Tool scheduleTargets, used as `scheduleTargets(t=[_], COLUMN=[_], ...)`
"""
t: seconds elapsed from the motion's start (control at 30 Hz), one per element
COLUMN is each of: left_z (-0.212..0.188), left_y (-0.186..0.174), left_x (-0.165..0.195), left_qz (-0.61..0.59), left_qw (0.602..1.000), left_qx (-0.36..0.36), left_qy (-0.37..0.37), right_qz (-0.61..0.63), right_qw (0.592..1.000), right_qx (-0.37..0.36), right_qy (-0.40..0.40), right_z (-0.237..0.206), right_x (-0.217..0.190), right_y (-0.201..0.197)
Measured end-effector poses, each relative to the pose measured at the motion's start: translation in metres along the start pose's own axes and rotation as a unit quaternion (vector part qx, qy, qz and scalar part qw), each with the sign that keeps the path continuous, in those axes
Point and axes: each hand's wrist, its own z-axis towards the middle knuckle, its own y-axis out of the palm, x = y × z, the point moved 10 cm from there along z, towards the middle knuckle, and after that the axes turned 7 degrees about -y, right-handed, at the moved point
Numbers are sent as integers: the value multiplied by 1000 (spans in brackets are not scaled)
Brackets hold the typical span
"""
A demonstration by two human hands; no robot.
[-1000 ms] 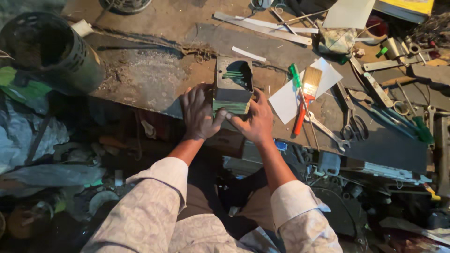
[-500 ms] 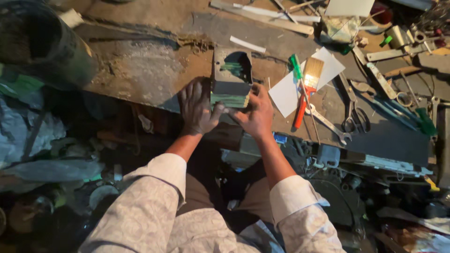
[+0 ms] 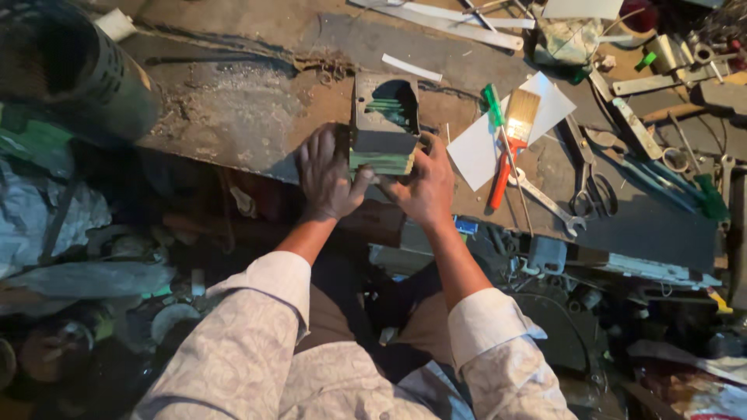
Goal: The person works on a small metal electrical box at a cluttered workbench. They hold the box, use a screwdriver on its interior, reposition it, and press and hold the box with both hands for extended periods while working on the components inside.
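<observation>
Sitting between both hands, green-sided metal block (image 3: 383, 128), touching
</observation>
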Motion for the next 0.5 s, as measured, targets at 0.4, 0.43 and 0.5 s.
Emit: scheduleTargets(t=[0.4, 0.43, 0.5], left_z=[-3, -2, 1], left_y=[5, 2, -3], left_x=[-4, -3, 0], left_qz=[29, 30, 20], left_qw=[1000, 999, 999], left_qx=[7, 21, 30], left_qy=[6, 8, 8], right_qz=[13, 9, 10], right_qw=[1000, 999, 999], right_qx=[13, 14, 12], right_qy=[-25, -41, -41], right_z=[-2, -1, 2], right_x=[-3, -6, -6], right_y=[-3, -4, -4])
